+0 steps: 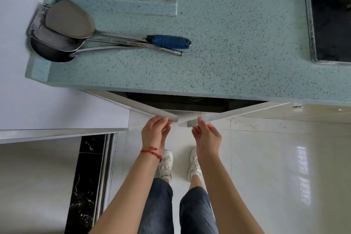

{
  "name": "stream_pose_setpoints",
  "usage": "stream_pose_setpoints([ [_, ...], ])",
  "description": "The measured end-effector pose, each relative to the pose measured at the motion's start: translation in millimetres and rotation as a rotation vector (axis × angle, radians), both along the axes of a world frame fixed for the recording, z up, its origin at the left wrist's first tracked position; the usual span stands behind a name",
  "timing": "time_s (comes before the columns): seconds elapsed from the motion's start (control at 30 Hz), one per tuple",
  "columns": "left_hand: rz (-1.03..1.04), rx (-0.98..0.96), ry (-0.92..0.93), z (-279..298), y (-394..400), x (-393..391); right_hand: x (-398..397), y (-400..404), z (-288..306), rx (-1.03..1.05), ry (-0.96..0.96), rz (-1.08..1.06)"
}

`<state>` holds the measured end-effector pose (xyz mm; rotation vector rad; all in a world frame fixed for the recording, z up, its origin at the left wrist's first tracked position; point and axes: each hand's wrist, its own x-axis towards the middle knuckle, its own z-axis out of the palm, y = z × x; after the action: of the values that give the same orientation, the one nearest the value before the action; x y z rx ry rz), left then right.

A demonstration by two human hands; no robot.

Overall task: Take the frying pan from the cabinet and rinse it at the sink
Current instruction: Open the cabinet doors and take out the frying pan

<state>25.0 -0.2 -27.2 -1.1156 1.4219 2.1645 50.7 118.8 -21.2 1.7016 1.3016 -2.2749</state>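
Observation:
Two white cabinet doors stand partly open under the green speckled counter (228, 53). My left hand (154, 131) grips the free edge of the left cabinet door (144, 108). My right hand (207, 137) grips the free edge of the right cabinet door (237, 113). Between the doors a dark cabinet interior (180, 101) shows. No frying pan is visible inside it from here, and the sink is out of view.
Metal spatulas and a ladle (66, 32), one with a blue-wrapped handle (171, 41), lie on the counter's left end. A black gas hob (332, 15) is set in the counter at right. A white wall (38, 100) stands left. My feet stand on glossy floor tiles (275, 167).

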Motion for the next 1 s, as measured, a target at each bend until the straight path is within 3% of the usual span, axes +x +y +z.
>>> stream_pose_setpoints([
  [0.23,-0.037,-0.28,-0.055,-8,-28,51,42,-6,-2,0.262,-0.137,0.09],
  [0.53,-0.114,-0.525,0.029,-12,-60,93,112,21,0,0.323,-0.09,0.179],
  [0.73,-0.024,-0.598,0.041,-10,-91,124,158,47,1,0.347,-0.054,0.199],
  [1.0,-0.026,-0.758,0.062,4,-109,155,217,88,3,0.433,-0.087,0.092],
])
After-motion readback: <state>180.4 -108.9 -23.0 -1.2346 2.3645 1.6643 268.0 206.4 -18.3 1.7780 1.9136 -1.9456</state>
